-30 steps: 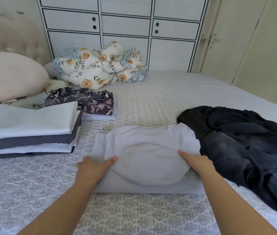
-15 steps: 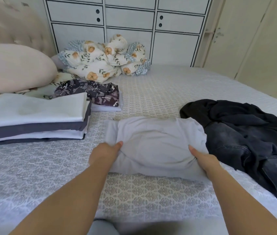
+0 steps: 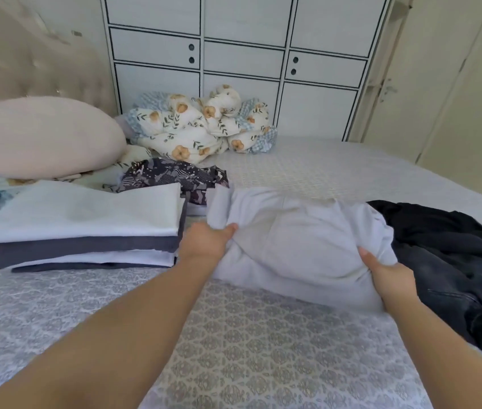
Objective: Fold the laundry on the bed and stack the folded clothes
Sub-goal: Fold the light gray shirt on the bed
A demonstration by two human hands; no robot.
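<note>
Both hands hold the folded white garment (image 3: 301,246) — the left hand (image 3: 207,240) pinches its left edge, the right hand (image 3: 387,273) grips its right edge. A second ago it lay flat on the bed (image 3: 263,349); now it is lifted and has moved left, close to the stack (image 3: 86,231) of folded clothes. It likely goes on top next — the dark clothes (image 3: 455,255) still wait unfolded.

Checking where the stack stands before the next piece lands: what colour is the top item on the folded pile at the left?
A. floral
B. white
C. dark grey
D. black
B: the folded pile is topped by a white piece, with a dark grey layer under it.
</note>
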